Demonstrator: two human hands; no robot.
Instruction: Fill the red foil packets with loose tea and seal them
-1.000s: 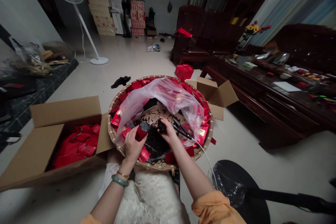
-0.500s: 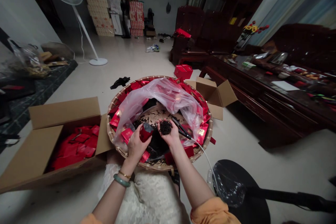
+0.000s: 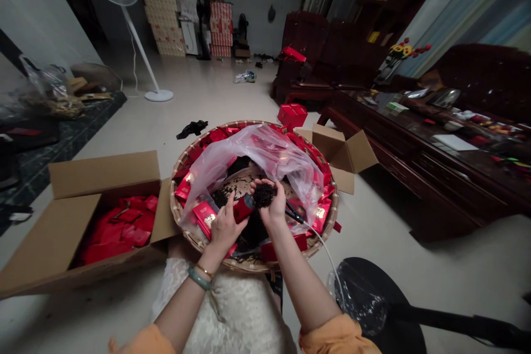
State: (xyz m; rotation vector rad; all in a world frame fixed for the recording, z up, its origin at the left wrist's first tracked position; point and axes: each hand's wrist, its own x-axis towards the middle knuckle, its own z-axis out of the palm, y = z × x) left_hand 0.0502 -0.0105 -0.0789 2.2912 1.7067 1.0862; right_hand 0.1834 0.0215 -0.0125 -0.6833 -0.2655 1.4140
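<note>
Tightly, the right hand (image 3: pixel 270 204) cups loose tea (image 3: pixel 264 195), the left hand (image 3: pixel 223 229) pinching a red packet (image 3: pixel 243 208) above a bamboo tray (image 3: pixel 249 266).

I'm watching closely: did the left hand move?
Yes, the left hand moved right, closer to the right hand, judged against the rim of the woven basket.

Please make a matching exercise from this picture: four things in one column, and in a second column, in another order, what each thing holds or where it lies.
Things:
1. left hand
2. right hand
3. cardboard box
4. clear plastic bag

Places or states:
A. cups dark loose leaves
B. lies over the woven tray
C. pinches a red packet
D. contains red packets

Pairs: 1-C, 2-A, 3-D, 4-B
</note>
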